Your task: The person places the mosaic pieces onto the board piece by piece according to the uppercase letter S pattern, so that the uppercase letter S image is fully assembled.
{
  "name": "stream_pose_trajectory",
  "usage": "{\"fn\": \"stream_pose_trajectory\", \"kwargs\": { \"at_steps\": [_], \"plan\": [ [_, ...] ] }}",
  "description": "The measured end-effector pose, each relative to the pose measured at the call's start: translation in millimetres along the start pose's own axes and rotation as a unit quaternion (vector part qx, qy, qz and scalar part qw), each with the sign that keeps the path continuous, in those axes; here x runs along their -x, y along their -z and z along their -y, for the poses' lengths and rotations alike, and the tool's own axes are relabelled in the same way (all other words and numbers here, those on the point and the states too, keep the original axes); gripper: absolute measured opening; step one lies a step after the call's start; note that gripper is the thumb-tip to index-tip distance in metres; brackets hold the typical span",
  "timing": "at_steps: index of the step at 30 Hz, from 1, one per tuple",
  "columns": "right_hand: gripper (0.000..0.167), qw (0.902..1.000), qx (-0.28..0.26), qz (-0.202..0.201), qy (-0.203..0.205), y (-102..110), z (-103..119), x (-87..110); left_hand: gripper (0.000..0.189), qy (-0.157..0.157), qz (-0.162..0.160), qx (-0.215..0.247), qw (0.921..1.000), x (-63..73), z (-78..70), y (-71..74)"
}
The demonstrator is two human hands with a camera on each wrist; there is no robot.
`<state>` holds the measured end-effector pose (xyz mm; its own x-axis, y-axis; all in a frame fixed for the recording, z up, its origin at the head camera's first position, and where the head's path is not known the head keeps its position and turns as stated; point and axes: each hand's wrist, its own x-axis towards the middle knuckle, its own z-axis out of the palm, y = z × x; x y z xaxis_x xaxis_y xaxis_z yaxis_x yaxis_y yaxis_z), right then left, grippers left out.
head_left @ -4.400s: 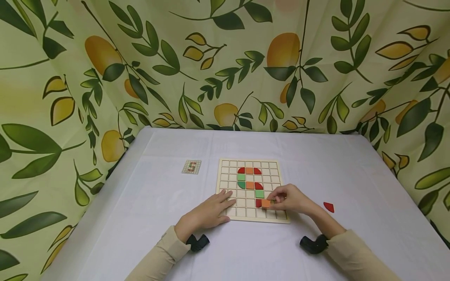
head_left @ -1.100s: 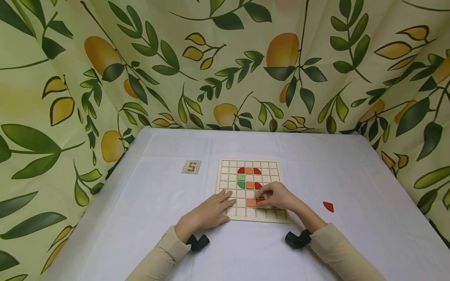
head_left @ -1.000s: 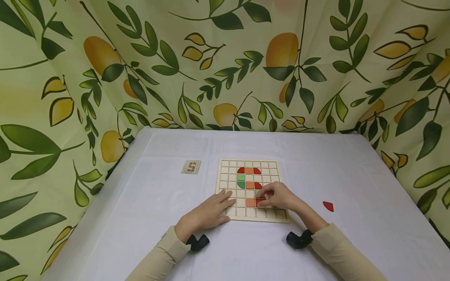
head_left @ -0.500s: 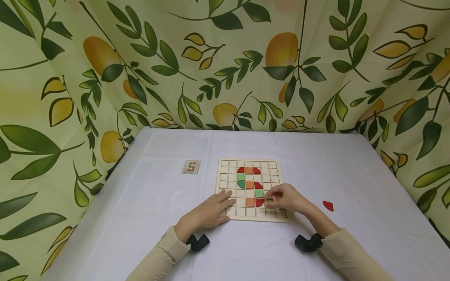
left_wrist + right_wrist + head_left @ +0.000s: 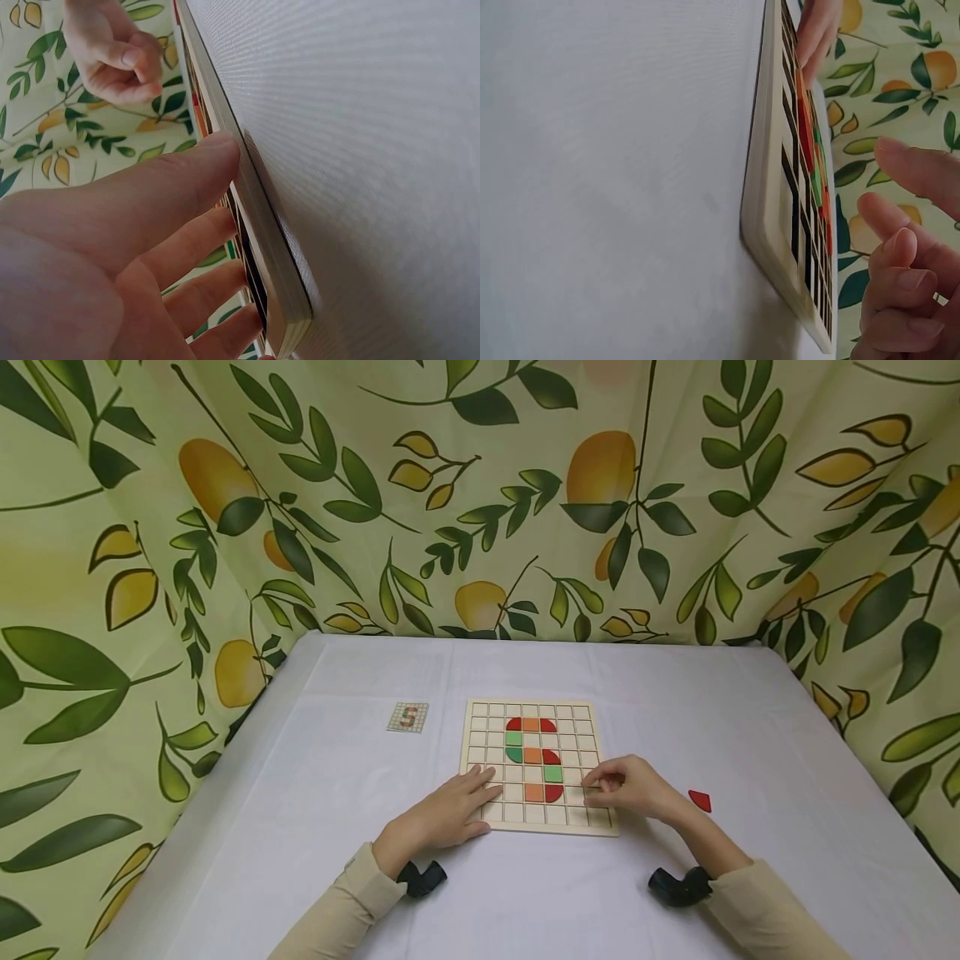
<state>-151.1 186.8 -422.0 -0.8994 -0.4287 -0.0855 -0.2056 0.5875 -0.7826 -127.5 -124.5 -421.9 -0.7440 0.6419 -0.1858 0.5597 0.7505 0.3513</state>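
A wooden grid board (image 5: 586, 714) lies on the table with red, orange and green flat pieces set in an S shape. At the S's lower end, an orange square (image 5: 534, 792) sits beside a red quarter-round piece (image 5: 553, 793), below a green square (image 5: 552, 773). My left hand (image 5: 448, 810) rests on the board's left edge with fingers spread; the left wrist view shows the thumb (image 5: 202, 169) against its side. Over the board's right edge hovers my right hand (image 5: 628, 787), holding nothing, with thumb and forefinger apart in the right wrist view and the other fingers loosely curled.
A loose red piece (image 5: 700, 800) lies on the white cloth, right of the board near my right wrist. Left of the board is a small card (image 5: 408, 717) printed with an S on a grid. Behind the table hangs a leaf-patterned curtain (image 5: 480, 527).
My right hand, which earlier pinched the orange square, has let go and drawn back rightward. The square now lies left of the lower red piece. My left hand has stayed put.
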Motion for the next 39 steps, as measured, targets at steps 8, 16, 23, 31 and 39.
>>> {"fn": "stream_pose_trajectory", "kwargs": {
  "at_steps": [8,16,23,31,39],
  "plan": [
    [0.023,0.9993,-0.004,-0.009,0.035,6.3,-13.1,10.4,0.054,0.000,-0.002,-0.005,1.0000,1.0,0.2,-0.5],
    [0.023,0.9999,0.013,-0.003,-0.001,17.4,-24.6,21.4,0.054,0.004,-0.002,-0.010,0.9999,0.4,-0.6,-0.4],
    [0.023,0.9997,0.020,-0.009,-0.010,26.3,-33.2,30.7,0.054,0.002,-0.004,-0.012,0.9999,0.5,-0.6,-0.6],
    [0.021,0.9992,0.035,-0.012,-0.011,37.9,-44.2,40.9,0.054,0.000,-0.007,-0.012,0.9999,-0.4,-0.5,-1.2],
    [0.024,0.9992,0.037,-0.004,-0.016,49.6,-51.2,48.0,0.054,0.000,-0.008,-0.010,0.9999,-0.7,0.2,-2.2]
  ]
}}
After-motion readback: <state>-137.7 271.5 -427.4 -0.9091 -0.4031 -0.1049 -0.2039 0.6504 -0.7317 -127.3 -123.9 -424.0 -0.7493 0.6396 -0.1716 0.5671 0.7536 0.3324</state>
